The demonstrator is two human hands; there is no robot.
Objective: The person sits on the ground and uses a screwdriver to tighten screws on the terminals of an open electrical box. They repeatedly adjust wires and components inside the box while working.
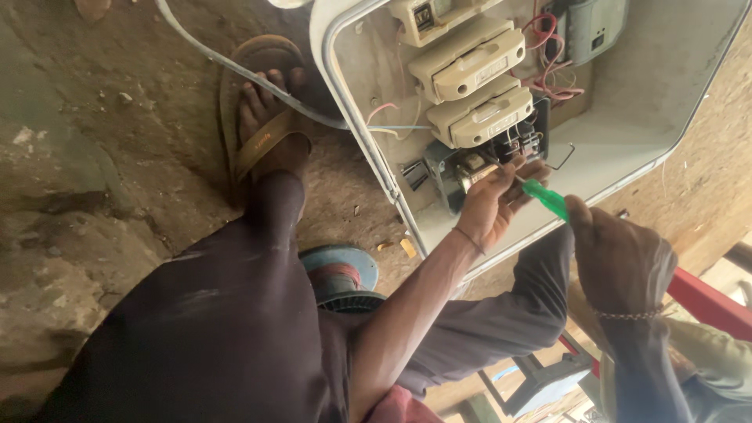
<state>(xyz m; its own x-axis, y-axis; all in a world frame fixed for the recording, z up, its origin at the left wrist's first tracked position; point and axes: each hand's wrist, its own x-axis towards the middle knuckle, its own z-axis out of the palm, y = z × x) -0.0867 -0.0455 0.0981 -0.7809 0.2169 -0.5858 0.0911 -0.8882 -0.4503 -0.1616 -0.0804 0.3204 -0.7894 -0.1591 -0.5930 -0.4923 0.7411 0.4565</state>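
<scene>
The right hand (619, 254) gripped the green plastic screwdriver handle (546, 198), its shaft slanting up-left toward the dark terminal block (513, 145). The left hand (493, 200), nearer that block, pinched the shaft near its tip inside the open grey metal switch box (627, 149).

Beneath you is a bare earth and concrete floor (117, 157), rough, cracked and patchy, with small stones and grit scattered over it. Your foot in a brown sandal (262, 125) stands flat on it. A pale cable (211, 55) runs across the ground, passing over the sandal toward the open white electrical box (627, 149), whose lower edge appears to rest on the floor. A blue-rimmed reel (345, 274) sits on the ground just beside your leg. Small yellowish scraps (407, 247) lie near the box's edge.
</scene>
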